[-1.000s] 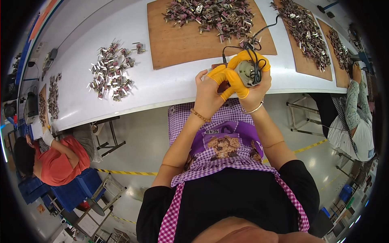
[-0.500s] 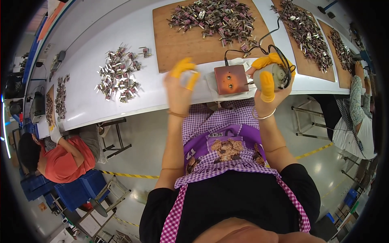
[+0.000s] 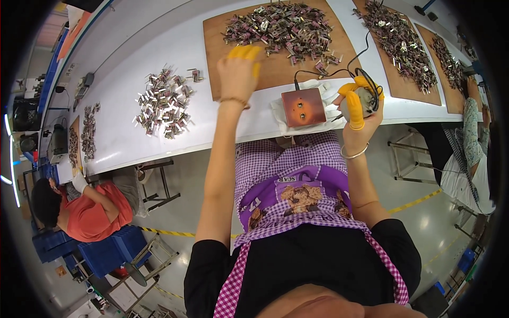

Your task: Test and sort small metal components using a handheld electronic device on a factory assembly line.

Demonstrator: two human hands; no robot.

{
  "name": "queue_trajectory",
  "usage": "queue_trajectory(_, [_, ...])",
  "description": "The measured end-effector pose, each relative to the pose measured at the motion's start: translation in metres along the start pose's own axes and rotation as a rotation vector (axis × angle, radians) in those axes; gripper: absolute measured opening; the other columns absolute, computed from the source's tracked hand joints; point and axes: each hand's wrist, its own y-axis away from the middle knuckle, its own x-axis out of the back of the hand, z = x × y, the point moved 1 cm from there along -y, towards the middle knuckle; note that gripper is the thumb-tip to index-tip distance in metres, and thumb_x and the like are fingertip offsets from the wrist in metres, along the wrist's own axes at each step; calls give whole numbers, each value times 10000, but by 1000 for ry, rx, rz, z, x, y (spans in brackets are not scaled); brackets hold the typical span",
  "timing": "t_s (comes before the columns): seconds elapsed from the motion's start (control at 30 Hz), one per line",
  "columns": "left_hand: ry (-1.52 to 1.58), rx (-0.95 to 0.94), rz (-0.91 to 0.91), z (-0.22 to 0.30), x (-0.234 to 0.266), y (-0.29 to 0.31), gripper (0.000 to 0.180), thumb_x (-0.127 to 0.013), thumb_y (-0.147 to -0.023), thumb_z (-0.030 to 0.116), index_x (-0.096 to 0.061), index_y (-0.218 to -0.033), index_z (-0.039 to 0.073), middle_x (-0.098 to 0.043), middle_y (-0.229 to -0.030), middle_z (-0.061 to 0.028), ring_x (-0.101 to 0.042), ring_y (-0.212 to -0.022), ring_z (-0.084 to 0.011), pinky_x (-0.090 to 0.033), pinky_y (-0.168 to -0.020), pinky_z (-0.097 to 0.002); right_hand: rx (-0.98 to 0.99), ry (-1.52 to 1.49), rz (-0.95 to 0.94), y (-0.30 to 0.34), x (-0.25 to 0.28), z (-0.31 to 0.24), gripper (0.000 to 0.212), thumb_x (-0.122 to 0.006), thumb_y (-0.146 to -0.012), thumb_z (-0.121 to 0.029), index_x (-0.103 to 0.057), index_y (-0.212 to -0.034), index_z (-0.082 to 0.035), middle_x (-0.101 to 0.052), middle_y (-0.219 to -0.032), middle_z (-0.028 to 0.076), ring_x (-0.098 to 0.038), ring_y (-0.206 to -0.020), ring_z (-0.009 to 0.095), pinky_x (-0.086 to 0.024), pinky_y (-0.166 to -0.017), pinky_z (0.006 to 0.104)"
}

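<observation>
Long white worktop (image 3: 159,63), brown board (image 3: 275,69) near its front edge carrying a heap of small metal parts (image 3: 281,29). Your left hand (image 3: 238,71) reaches over that board, fingers loosely spread, holding nothing. Your right hand (image 3: 359,108) grips a round grey corded tool (image 3: 366,98) past the copper block (image 3: 303,106); likely stiff and fairly heavy, so hold its body.

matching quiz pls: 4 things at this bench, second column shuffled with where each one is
1. left hand
2. right hand
3. copper-coloured block
4. loose pile of small metal parts

A. lies on the bare white table, left of the brown boards
B. sits on a white cloth at the table's near edge
C. reaches out over the nearest brown board
D. grips a small grey wired part

Pairs: 1-C, 2-D, 3-B, 4-A
</observation>
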Motion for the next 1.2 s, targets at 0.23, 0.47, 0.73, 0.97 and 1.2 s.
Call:
queue_trajectory(0.23, [-96,12,-63,22,-32,12,341,-554,-795,176,-582,-1134,143,-596,-1050,-53,-520,-1012,-218,-324,-893,-416,27,34,38,-1,8,-2,354,-627,-801,-49,-468,-1115,-6,-576,-907,108,-583,-645,174,-472,-603,239])
queue_trajectory(0.47, [-35,214,12,34,2,29,277,-558,-791,160,-630,-1058,146,-598,-1010,-54,-519,-991,-213,-314,-875,-416,10,49,65,-2,13,-1,355,-620,-806,-56,-463,-1120,-4,-577,-898,111,-583,-635,177,-472,-602,243])
queue_trajectory(0.73, [-62,-203,31,-4,-14,14,246,-625,-751,240,-651,-993,203,-629,-1005,11,-536,-935,-178,-306,-870,-406,35,17,23,0,5,-7,358,-621,-808,-64,-461,-1123,-4,-578,-899,115,-585,-633,182,-469,-602,241])
queue_trajectory(0.97, [772,220,-99,49,31,49,253,-699,-714,205,-644,-949,129,-665,-962,23,-591,-832,-149,-256,-973,-358,52,56,51,-5,2,-4,355,-610,-824,-111,-465,-1130,-2,-584,-858,137,-568,-607,191,-433,-556,233])
queue_trajectory(1.2, [954,223,-44,97,17,79,246,-696,-719,238,-625,-919,112,-646,-1001,30,-558,-836,-147,-207,-1011,-402,56,-13,-23,-8,-26,-8,363,-618,-820,-113,-462,-1129,-3,-586,-853,138,-571,-613,194,-447,-567,242])
